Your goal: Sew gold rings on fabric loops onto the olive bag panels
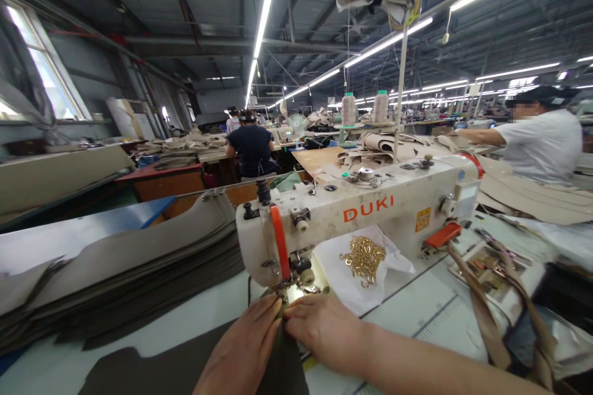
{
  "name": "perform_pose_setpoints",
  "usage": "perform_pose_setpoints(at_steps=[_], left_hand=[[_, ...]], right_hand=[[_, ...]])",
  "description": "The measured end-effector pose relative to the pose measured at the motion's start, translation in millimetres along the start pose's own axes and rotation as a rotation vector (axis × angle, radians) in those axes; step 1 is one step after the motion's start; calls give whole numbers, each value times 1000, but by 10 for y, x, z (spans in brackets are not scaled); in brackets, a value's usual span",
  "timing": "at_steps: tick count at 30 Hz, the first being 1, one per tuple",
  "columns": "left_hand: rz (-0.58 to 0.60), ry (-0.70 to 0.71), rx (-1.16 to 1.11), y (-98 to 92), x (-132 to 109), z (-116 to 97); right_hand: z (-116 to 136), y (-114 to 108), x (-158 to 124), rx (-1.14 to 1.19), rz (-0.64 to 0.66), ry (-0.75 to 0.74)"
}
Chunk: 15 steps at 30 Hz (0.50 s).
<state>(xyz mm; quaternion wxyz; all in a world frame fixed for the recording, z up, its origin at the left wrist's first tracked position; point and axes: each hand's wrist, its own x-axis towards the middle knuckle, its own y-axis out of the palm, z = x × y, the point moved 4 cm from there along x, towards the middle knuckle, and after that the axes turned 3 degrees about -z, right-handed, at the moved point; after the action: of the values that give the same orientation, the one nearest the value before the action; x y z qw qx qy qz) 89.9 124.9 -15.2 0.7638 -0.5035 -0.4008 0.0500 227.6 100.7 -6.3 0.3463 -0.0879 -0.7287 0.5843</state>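
A dark olive-grey fabric piece (162,361) lies on the table, and its narrow upper end runs under the presser foot of a white sewing machine (315,213). My left hand (248,342) has its fingers pressed together on the fabric, tips close to the lit needle area. Just to the right, my right hand (327,327) is closed with bent fingers at the fabric's other edge. The two hands nearly meet, and they partly hide the cloth between them. The needle itself is too small to make out.
A thick stack of cut dark pieces (185,259) lies left of the machine head. Gold metal clasps (364,259) rest on white paper (324,259) against the machine bed. Rightward are a small parts tray (504,278) and brown straps (482,315). Co-workers (542,136) sit farther off.
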Motion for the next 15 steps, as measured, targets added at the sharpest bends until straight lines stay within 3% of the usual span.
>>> perform_pose_setpoints(at_steps=[7, 15], left_hand=[[-54, -28, 3, -75, 12, -36], [-7, -127, -22, -354, -433, -159]], right_hand=[[-16, -20, 0, 49, 1, 3], [309, 2, -54, 93, -59, -176]])
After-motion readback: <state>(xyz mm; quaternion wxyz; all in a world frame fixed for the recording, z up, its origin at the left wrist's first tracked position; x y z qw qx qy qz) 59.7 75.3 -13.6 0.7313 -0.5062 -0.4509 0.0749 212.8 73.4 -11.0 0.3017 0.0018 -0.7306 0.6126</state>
